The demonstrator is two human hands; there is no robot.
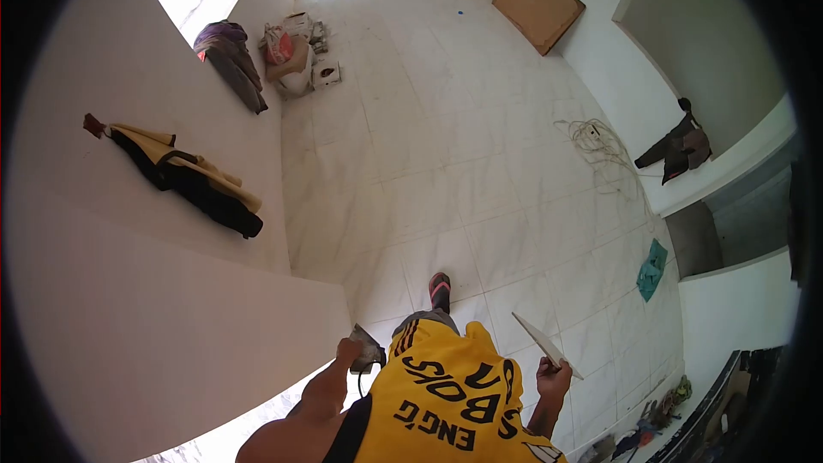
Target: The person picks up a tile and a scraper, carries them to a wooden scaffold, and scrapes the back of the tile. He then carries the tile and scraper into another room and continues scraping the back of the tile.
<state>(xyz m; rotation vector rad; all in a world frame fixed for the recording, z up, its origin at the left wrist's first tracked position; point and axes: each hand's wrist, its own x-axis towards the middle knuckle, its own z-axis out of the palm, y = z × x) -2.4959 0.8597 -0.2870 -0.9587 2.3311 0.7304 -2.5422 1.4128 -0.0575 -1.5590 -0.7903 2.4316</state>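
Observation:
My left hand (350,350) is closed around a dark, flat metal tool (367,350) beside the low white wall's end. On the other side of the yellow shirt (454,386), my right hand (554,377) grips a thin white board (546,343), held tilted with one edge toward the camera. The two hands are well apart, one at each side of the body. A foot in a dark sandal (440,291) shows on the tiled floor below.
Clothes (184,176) hang on the left wall. Bags (291,60) lie beyond them. A brown board (538,7) leans at the back right. Coiled cable (596,141) and a teal cloth (652,270) lie at the right. A dark rack (720,411) stands lower right.

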